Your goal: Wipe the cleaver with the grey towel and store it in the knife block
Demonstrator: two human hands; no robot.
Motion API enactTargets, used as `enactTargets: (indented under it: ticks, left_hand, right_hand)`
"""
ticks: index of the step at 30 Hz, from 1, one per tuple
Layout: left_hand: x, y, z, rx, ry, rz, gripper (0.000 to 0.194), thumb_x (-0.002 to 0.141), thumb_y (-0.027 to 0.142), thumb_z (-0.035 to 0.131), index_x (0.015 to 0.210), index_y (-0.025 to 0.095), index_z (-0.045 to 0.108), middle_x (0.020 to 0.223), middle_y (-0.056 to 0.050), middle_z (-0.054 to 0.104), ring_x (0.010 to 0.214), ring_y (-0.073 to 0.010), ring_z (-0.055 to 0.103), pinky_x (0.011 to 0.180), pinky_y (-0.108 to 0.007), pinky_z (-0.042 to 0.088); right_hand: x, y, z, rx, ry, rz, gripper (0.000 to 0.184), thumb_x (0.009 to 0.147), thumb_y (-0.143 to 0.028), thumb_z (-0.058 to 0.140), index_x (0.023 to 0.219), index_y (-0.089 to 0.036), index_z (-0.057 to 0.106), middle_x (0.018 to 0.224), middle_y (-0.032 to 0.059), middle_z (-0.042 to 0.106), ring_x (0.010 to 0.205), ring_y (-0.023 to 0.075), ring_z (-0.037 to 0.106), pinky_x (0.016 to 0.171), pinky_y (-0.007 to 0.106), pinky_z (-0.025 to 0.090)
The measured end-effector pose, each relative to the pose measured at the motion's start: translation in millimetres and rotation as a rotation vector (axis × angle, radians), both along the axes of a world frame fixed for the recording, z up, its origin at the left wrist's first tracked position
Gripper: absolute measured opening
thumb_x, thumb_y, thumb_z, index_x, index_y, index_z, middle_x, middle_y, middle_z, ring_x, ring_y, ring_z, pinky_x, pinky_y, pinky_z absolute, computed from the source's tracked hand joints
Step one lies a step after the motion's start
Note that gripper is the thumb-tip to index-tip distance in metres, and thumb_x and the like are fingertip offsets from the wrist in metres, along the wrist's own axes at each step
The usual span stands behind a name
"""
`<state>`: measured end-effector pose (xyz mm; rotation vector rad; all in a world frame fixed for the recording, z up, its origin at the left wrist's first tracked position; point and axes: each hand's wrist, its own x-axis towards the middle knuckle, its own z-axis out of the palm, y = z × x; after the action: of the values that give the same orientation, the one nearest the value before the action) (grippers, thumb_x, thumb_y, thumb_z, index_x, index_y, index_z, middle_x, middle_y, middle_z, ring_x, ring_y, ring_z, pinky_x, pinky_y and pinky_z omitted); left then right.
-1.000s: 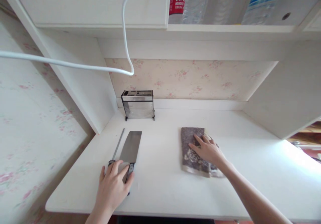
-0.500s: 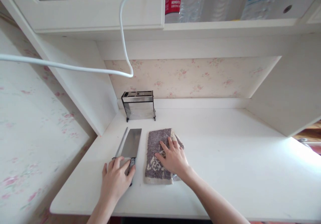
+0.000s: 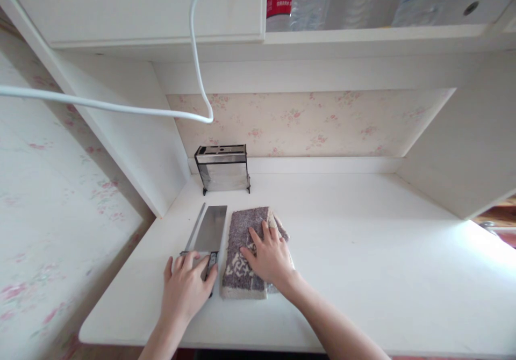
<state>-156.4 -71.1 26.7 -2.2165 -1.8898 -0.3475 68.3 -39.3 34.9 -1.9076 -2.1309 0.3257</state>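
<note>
My left hand (image 3: 185, 289) rests flat over the handles of a broad steel cleaver (image 3: 211, 229) and a thin sharpening rod (image 3: 195, 227), which lie side by side on the white desk (image 3: 363, 252). Its fingers are spread on the handles, not wrapped round them. My right hand (image 3: 269, 255) lies open, palm down, on a folded grey and cream towel (image 3: 242, 244). The towel sits right beside the cleaver, almost touching the blade.
An empty metal knife rack (image 3: 222, 167) stands against the back wall. A white cable (image 3: 121, 105) hangs across the upper left. Water bottles (image 3: 298, 0) stand on the shelf overhead. White side panels close in the desk on both sides.
My right hand slid the towel from the middle of the desk leftward until it lay next to the cleaver. My left hand stayed on the handles.
</note>
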Motion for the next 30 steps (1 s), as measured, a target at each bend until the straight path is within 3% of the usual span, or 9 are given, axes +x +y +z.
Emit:
enactTargets:
  ticks: [5, 12, 15, 19, 24, 30]
  left_hand:
    - [4, -1, 4.3, 0.027, -0.016, -0.008, 0.028, 0.085, 0.042, 0.049, 0.092, 0.029, 0.073, 0.099, -0.007, 0.066, 0.094, -0.0266, 0.057, 0.1, -0.05, 0.027]
    - [8, -2, 3.5, -0.007, -0.022, 0.021, 0.028, 0.086, 0.042, 0.048, 0.089, 0.028, 0.072, 0.092, -0.007, 0.067, 0.091, -0.0264, 0.058, 0.083, -0.044, 0.034]
    - [-2, -1, 1.8, 0.018, -0.01, 0.012, 0.032, 0.09, 0.044, 0.044, 0.092, 0.028, 0.072, 0.093, -0.006, 0.067, 0.089, -0.0257, 0.059, 0.079, -0.041, 0.036]
    - [-28, 5, -0.3, 0.103, 0.063, 0.092, 0.033, 0.09, 0.038, 0.043, 0.104, 0.023, 0.068, 0.1, -0.009, 0.065, 0.085, -0.0256, 0.058, 0.073, -0.036, 0.04]
    - [-53, 8, -13.1, 0.083, 0.077, 0.103, 0.035, 0.09, 0.031, 0.043, 0.118, 0.018, 0.058, 0.104, -0.01, 0.063, 0.084, -0.0237, 0.061, 0.076, -0.033, 0.045]
    - [-57, 7, -29.9, 0.071, -0.021, 0.156, 0.032, 0.092, 0.026, 0.04, 0.122, 0.019, 0.05, 0.106, -0.006, 0.063, 0.085, -0.0191, 0.066, 0.067, -0.028, 0.046]
  right_hand:
    - [-2, -1, -2.6, 0.018, 0.005, -0.004, 0.066, 0.087, -0.065, 0.034, 0.142, -0.029, 0.039, 0.152, 0.0145, 0.028, 0.135, 0.0381, 0.027, 0.099, 0.054, 0.031]
    - [-9, -2, -4.5, 0.027, 0.014, -0.005, 0.066, 0.089, -0.064, 0.032, 0.143, -0.027, 0.039, 0.153, 0.0145, 0.026, 0.135, 0.0386, 0.027, 0.098, 0.055, 0.031]
    - [-10, -3, -5.6, 0.028, 0.015, -0.011, 0.065, 0.089, -0.063, 0.031, 0.143, -0.027, 0.039, 0.154, 0.0131, 0.025, 0.136, 0.0372, 0.026, 0.1, 0.055, 0.03]
    - [-9, -3, -7.4, 0.032, 0.011, -0.01, 0.065, 0.09, -0.063, 0.029, 0.144, -0.028, 0.037, 0.154, 0.0124, 0.025, 0.136, 0.0375, 0.026, 0.1, 0.055, 0.03]
    - [-10, -3, -9.2, 0.051, -0.003, -0.013, 0.064, 0.09, -0.063, 0.029, 0.143, -0.028, 0.039, 0.153, 0.0132, 0.027, 0.136, 0.0379, 0.026, 0.099, 0.054, 0.031]
    - [-11, -5, -10.8, 0.084, -0.031, -0.017, 0.063, 0.091, -0.061, 0.027, 0.143, -0.028, 0.039, 0.152, 0.0135, 0.029, 0.136, 0.0364, 0.027, 0.1, 0.053, 0.03]
